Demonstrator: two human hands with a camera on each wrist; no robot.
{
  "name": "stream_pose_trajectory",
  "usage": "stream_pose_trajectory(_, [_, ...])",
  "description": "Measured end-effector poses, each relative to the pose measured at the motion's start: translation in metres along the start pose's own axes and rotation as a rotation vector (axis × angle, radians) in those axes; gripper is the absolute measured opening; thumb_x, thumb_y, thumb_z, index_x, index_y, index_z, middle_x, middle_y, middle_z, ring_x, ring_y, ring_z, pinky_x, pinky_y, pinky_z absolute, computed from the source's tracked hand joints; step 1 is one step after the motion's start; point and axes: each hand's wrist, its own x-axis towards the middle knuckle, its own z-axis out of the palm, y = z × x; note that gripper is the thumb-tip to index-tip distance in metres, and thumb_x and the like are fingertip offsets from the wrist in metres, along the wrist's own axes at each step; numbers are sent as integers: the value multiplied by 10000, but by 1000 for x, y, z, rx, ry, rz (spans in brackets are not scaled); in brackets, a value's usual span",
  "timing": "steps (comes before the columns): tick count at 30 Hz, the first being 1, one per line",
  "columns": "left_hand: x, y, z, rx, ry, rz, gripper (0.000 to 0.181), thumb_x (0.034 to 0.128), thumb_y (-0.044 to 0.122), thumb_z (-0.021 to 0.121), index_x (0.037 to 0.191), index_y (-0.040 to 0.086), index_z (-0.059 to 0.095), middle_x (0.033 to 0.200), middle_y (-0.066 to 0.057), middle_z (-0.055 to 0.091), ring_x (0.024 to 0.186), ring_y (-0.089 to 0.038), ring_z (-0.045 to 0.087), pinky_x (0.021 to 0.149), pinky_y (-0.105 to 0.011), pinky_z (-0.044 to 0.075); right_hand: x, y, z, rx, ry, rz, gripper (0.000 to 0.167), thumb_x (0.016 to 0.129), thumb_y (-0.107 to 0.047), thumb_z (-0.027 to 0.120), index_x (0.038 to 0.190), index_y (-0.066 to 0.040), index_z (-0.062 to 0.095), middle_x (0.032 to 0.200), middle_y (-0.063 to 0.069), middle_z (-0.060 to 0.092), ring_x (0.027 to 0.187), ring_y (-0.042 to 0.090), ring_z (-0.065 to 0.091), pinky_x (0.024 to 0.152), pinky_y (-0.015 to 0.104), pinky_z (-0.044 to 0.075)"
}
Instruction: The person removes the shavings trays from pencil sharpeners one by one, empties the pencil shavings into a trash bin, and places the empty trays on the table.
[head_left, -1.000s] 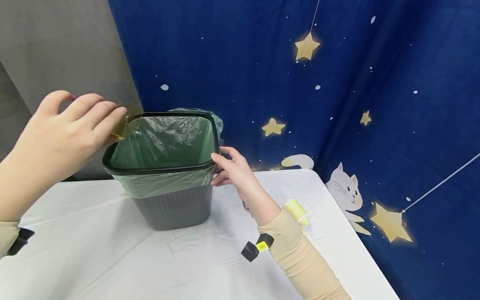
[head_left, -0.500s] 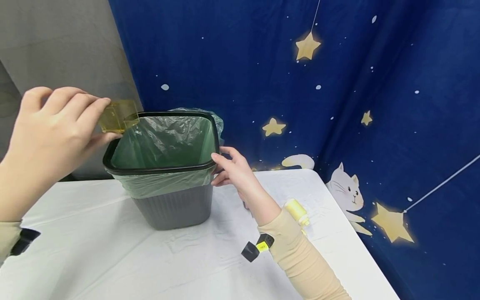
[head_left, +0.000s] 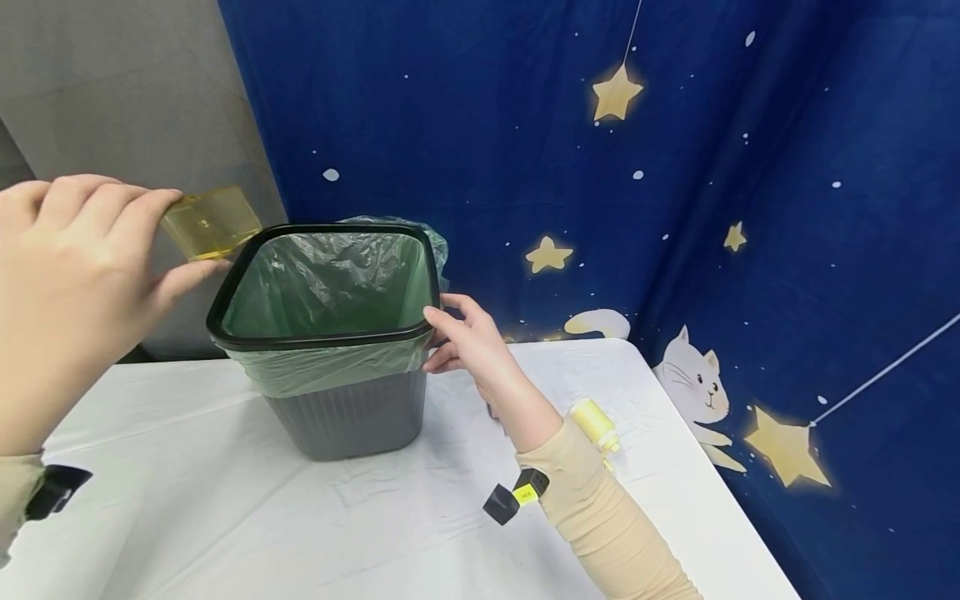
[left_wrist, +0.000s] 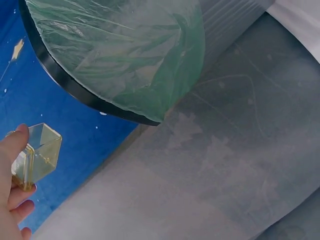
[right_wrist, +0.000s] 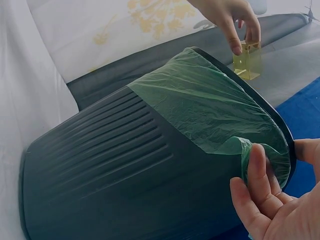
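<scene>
A grey bin (head_left: 352, 417) with a black rim and a green liner (head_left: 322, 371) folded over it stands on the white table. My left hand (head_left: 82, 267) pinches a clear yellow box (head_left: 213, 223) between thumb and fingers, just left of the rim; the left wrist view shows the box (left_wrist: 47, 152) with its walls see-through. At the bin's right side my right hand (head_left: 472, 346) grips the rim, and in the right wrist view its fingers (right_wrist: 257, 170) lie against the liner, thumb at the rim.
On the white table (head_left: 360, 533), a yellow bottle (head_left: 595, 423) lies beside my right forearm. A small dark thing is partly hidden behind that wrist. Behind the table hangs a blue curtain (head_left: 480, 125) with stars and a cat, next to a grey cloth (head_left: 127, 100).
My left hand has moved left with the yellow box, from over the bin's left rim to outside it, and the box has tilted. My right hand has stayed at the rim.
</scene>
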Motion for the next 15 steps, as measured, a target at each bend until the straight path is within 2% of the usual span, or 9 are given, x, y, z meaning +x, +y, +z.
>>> stream_pose_trajectory(6, [-9, -7, -1, -45, -15, -108, 810, 867, 665, 486, 1062, -111, 610, 916, -314, 596, 931, -514, 459, 933, -596, 312, 0, 0, 0, 2, 1, 0, 516, 968, -293, 574, 1416, -115, 391, 824, 154, 652, 528, 198, 629, 676, 388, 569])
stream_pose_trajectory(9, [-14, -10, 0, -61, -9, -147, 777, 854, 628, 532, 1087, -109, 605, 921, -319, 598, 933, -524, 460, 937, -581, 319, 0, 1, 0, 3, 1, 1, 513, 968, -291, 573, 1415, -114, 392, 820, 152, 649, 528, 196, 628, 677, 389, 569])
stream_pose_trajectory(15, [-20, -19, 1, -74, -28, -251, 606, 707, 302, 799, 1114, -111, 623, 953, -332, 608, 955, -529, 478, 984, -514, 328, 0, 1, 0, 0, 3, 5, 512, 966, -301, 575, 1410, -114, 402, 830, 159, 650, 537, 197, 632, 691, 396, 569])
